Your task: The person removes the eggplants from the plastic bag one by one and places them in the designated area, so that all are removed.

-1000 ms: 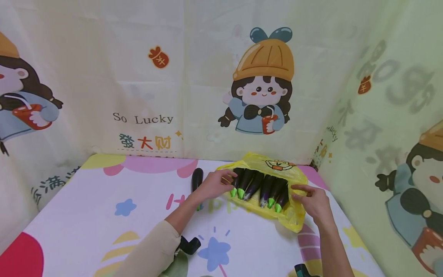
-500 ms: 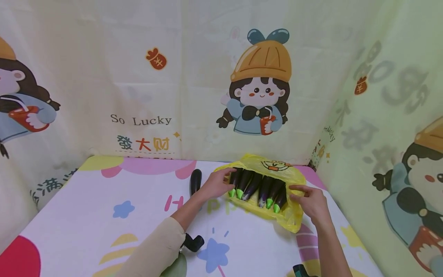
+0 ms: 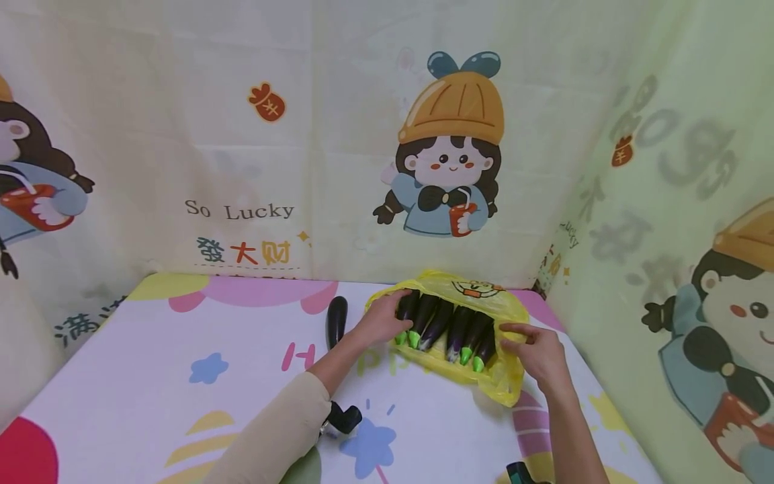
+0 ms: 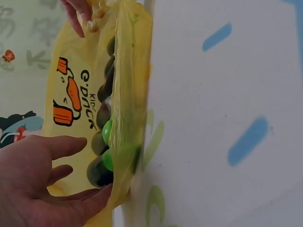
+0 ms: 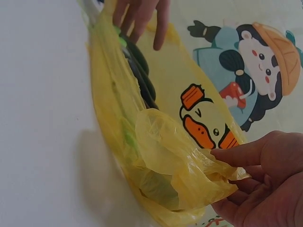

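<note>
A yellow plastic bag [image 3: 447,370] lies on its side at the table's far right, its mouth facing me. Inside, several dark purple eggplants [image 3: 437,325] line up side by side, green stem ends toward me. My left hand [image 3: 382,318] is at the bag's left end, its spread fingers over the leftmost eggplant; the left wrist view shows the thumb [image 4: 100,201] along the bag's edge. With my right hand [image 5: 265,182] I pinch the crumpled right side of the bag. One loose eggplant [image 3: 336,318] lies left of the bag, its near end hidden by my left arm.
The table is covered with a white printed cloth [image 3: 254,376]. Printed fabric walls [image 3: 338,168] enclose its back and sides, and the bag lies near the back wall. Black wrist mounts [image 3: 343,418] stick out by my forearms.
My left hand has moved slightly right and farther over the leftmost eggplant. My left forearm now covers the loose eggplant's near end. The head view has shifted a little; my right hand keeps its hold.
</note>
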`<state>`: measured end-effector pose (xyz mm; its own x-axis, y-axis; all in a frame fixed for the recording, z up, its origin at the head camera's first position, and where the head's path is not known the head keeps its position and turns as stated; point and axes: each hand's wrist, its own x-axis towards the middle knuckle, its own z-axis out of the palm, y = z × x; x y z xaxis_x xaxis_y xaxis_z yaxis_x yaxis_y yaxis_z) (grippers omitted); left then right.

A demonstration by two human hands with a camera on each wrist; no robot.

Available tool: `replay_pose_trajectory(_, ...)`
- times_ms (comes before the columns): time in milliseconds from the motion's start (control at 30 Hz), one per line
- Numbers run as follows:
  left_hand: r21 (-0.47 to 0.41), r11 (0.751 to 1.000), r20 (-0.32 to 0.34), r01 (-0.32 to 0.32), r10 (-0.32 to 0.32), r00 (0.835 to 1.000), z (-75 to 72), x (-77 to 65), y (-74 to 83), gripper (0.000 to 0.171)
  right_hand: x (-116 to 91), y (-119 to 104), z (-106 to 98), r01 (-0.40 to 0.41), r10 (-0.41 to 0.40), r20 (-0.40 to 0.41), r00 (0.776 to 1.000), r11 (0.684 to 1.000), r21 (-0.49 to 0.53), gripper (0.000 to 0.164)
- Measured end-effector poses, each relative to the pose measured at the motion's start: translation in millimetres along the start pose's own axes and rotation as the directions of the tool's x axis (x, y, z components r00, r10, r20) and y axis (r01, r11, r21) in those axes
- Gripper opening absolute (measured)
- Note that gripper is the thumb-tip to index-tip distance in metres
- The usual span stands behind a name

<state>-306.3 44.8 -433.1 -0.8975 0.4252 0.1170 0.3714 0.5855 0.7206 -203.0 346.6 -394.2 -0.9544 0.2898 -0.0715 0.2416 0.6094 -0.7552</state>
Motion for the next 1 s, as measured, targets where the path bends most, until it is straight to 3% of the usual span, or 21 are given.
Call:
replay_pose_trajectory(267,0.029,0.999,-0.027,0.015,-0.014,1.000,4.2,4.7,-3.8,0.067,0.2,-5.4,2.5,-0.008,0.008,0.005,1.000,1.000,0.003,0.039)
replay_pose_trajectory(767,0.028,0.998,0.001,0.058,-0.058,0.998,12.1,11.6,-2.3,0.057,-0.5,-3.3,1.8,-0.021,0.021,0.005,1.000,1.000,-0.007,0.039)
replay_pose_trajectory(1000,0.084,0.995,-0.018,0.057,-0.055,0.998,15.5,15.0,-0.7,0.053,-0.7,-1.6,0.2,-0.006,0.006,0.001,1.000,1.000,-0.016,0.040)
